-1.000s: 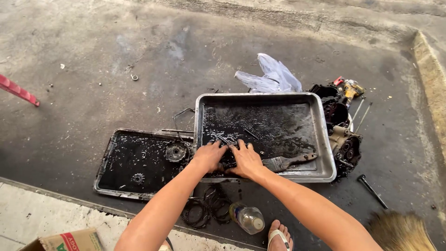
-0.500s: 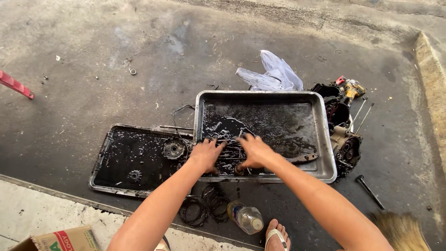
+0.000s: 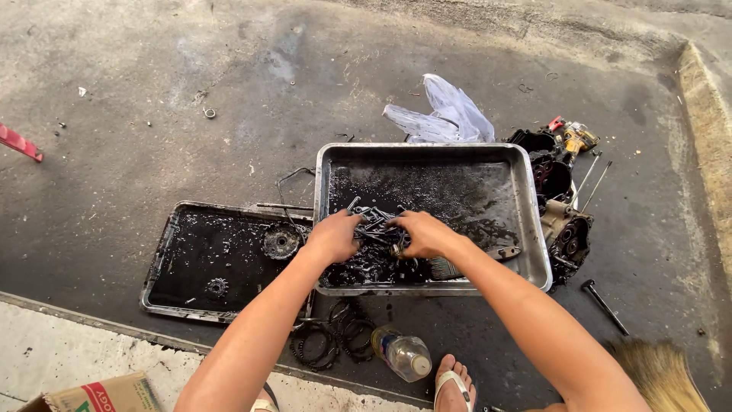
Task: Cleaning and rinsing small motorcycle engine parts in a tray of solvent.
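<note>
A large metal tray (image 3: 534, 229) with dark oily liquid lies on the concrete. Both my hands are inside it at its near left part. My left hand (image 3: 334, 236) and my right hand (image 3: 423, 233) rest on a heap of oily bolts and small metal parts (image 3: 375, 223), fingers curled over them. A paintbrush (image 3: 465, 263) lies in the tray just right of my right hand.
A second, darker tray (image 3: 164, 263) with two gears sits at the left. Black rings (image 3: 328, 339) and a plastic bottle (image 3: 404, 355) lie near my sandalled foot (image 3: 456, 385). Engine parts (image 3: 564, 229), a clear plastic bag (image 3: 446, 114), a broom (image 3: 663, 374) and a cardboard box (image 3: 99, 395) surround.
My hands have moved further into the tray and drawn the bolts together into a heap. The view has shifted slightly closer.
</note>
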